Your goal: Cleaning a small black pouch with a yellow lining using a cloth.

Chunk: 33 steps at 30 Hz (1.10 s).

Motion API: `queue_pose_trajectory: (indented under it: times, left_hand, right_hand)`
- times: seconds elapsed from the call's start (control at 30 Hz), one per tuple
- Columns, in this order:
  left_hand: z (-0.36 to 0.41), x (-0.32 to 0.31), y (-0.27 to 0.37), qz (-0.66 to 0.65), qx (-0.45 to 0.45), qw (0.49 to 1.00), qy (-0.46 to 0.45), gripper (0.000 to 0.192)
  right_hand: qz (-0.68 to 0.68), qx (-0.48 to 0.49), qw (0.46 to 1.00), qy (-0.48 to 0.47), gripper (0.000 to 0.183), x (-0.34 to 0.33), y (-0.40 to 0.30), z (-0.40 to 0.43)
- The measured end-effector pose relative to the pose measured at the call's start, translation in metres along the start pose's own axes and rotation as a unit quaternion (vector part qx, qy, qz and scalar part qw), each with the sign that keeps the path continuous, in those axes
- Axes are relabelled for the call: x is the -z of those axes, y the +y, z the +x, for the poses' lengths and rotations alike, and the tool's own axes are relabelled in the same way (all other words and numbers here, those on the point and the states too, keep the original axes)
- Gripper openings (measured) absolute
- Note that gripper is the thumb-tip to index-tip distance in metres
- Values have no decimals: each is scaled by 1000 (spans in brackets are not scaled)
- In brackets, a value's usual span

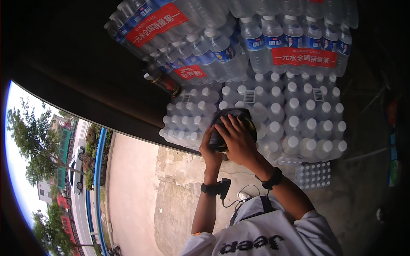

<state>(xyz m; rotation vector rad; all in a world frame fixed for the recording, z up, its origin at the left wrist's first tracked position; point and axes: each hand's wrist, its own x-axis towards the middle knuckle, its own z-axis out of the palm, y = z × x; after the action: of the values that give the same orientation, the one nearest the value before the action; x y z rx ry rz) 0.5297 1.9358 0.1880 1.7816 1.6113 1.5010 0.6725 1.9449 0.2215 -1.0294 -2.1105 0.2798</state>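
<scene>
Both of my hands are on a dark, rounded object with yellow-green marks (245,116), possibly a cap or a glove; its kind cannot be told. My left hand (211,144) holds its left side, the thumb and fingers pointing up. My right hand (235,139) lies over its front with the fingers spread across it. The object is above shrink-wrapped packs of water bottles with white caps (293,123). A black strap with a device (217,188) is around the left wrist, and another black strap (273,178) is around the right.
More bottle packs with red bands (304,57) are stacked behind. A dark bottle with a white cap (165,84) stands at their left. A smaller pack (314,175) lies lower, on the right. Left, past a dark edge, are pavement (133,179), a blue rail and a white car.
</scene>
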Motion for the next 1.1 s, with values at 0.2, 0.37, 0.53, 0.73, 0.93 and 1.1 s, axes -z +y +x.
queue_pose_trajectory:
  times: [0.2, 0.37, 0.53, 0.73, 0.93, 1.1]
  left_hand:
    - [1, 3, 6, -1, 1, 1000, -4, 47]
    - [7, 22, 10, -4, 16, 995, -101, 53]
    - [32, 43, 19, 119, -90, 968, -201, 68]
    - [-13, 23, 1, 50, 12, 993, -108, 73]
    - [11, 40, 38, 82, -59, 973, -205, 80]
    - [19, 46, 54, -4, -91, 967, -237, 98]
  right_hand:
    - [-12, 13, 1000, 10, 73, -1, 0, 0]
    - [-25, -4, 1000, -18, 72, 6, -2, -1]
    - [-3, 5, 1000, 10, 71, 2, 2, -2]
    - [-6, 10, 1000, 6, 67, 3, -1, 1]
    - [-31, 10, 999, -5, 69, 1, 4, -2]
    - [-16, 0, 999, -28, 72, 7, -1, 0]
